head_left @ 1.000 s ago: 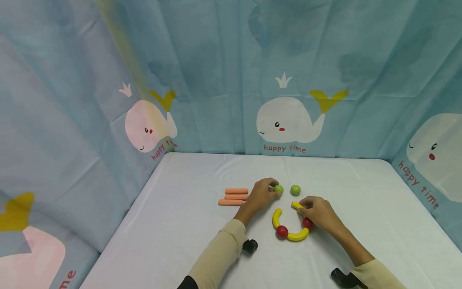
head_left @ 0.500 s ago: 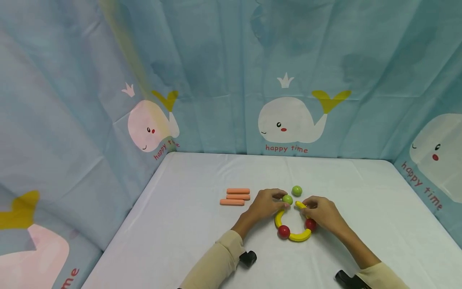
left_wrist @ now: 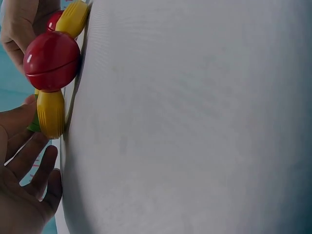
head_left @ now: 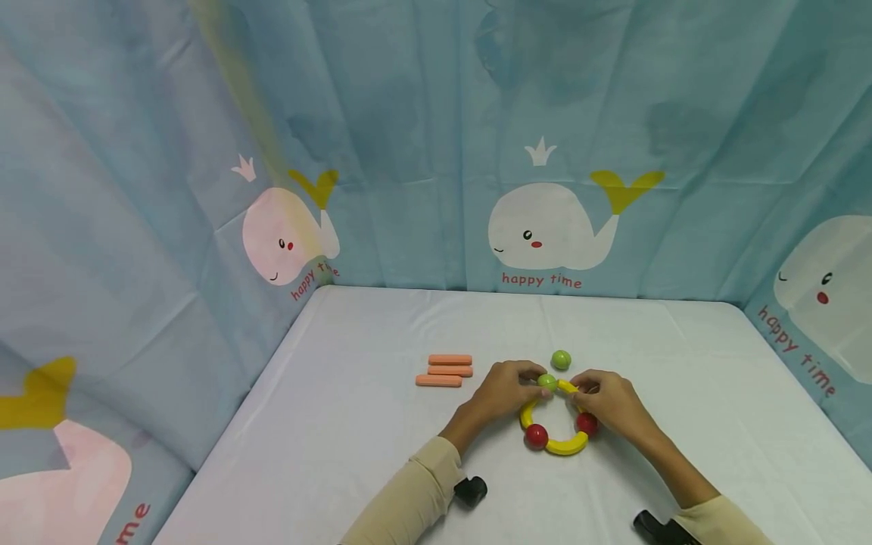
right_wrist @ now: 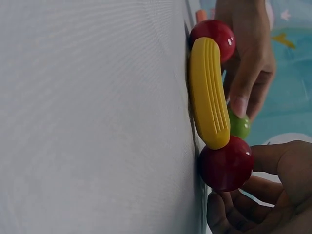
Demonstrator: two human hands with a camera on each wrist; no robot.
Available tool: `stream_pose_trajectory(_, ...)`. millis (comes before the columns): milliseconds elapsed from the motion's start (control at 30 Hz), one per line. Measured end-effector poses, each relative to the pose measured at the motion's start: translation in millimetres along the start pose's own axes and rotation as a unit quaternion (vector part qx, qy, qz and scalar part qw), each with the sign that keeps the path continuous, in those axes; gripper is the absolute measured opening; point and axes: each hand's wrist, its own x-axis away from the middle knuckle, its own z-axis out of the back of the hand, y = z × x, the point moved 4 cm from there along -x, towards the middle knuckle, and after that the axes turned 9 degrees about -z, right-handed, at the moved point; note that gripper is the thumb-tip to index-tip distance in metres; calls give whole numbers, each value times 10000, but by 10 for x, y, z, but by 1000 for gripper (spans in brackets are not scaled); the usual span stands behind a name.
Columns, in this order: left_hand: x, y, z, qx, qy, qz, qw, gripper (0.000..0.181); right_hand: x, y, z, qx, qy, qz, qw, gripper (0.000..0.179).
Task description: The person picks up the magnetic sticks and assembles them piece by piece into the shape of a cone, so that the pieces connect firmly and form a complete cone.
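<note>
On the white table, yellow banana-shaped pieces (head_left: 567,445) and red balls (head_left: 536,437) form a ring. At the ring's far side my left hand (head_left: 506,389) pinches a green ball (head_left: 547,382) between thumb and fingers, between the ends of two yellow pieces. My right hand (head_left: 608,399) holds the right yellow piece (head_left: 565,386) by thumb and fingertips, close to the right red ball (head_left: 587,424). A second green ball (head_left: 562,359) lies just beyond the ring. In the left wrist view, the near yellow piece (left_wrist: 50,114) mostly hides the held green ball.
Three orange sticks (head_left: 450,371) lie side by side to the left of the ring. Black wrist cameras (head_left: 470,490) sit under both sleeves, near the tabletop. A blue curtain (head_left: 409,151) with whale prints stands behind and beside the table.
My left hand has brought the green ball toward me and right, from beside the other green ball into the ring's far gap. My right hand has stayed at its yellow piece.
</note>
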Motion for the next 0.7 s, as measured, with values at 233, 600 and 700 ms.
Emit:
stream_pose_trajectory(233, -2, 7, 12, 26, -62, 38, 10000, 36, -6, -7, -13, 13, -84, 54, 9999, 23)
stream_pose_trajectory(600, 68, -4, 19, 67, 298, 424, 9986, 44, -1, -21, -11, 56, -64, 14, 10000, 23)
stream_pose_trajectory(700, 120, 17, 29, -245, 405, 706, 9964, 44, 4, -16, -12, 47, -54, -24, 10000, 22)
